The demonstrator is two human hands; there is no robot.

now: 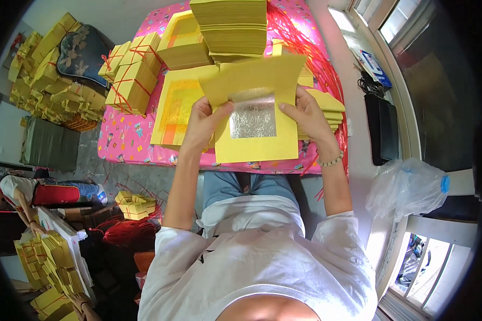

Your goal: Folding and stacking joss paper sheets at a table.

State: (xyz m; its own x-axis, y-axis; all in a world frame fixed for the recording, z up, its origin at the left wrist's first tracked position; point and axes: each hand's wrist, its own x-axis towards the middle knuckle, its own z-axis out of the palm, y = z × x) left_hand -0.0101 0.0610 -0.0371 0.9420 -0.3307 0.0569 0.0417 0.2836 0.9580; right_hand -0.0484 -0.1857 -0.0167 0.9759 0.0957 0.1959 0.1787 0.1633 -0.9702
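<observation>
A yellow paper sheet (257, 144) with a silver foil square (253, 115) in its middle is held up in front of me, its upper part folded over toward me. My left hand (204, 124) grips its left edge, thumb touching the foil. My right hand (308, 115), with a bead bracelet at the wrist, holds the right edge. Under the sheet lies a flat stack of yellow sheets (177, 107) with orange and gold centres on a pink patterned table (124, 140).
A tall stack of yellow paper (233, 27) stands at the back, with tied bundles (131, 75) to the left and red strings (318, 59) on the right. More bundles (53, 80) pile on the floor. Another person (21, 195) works at lower left. A plastic bag (407, 187) lies at right.
</observation>
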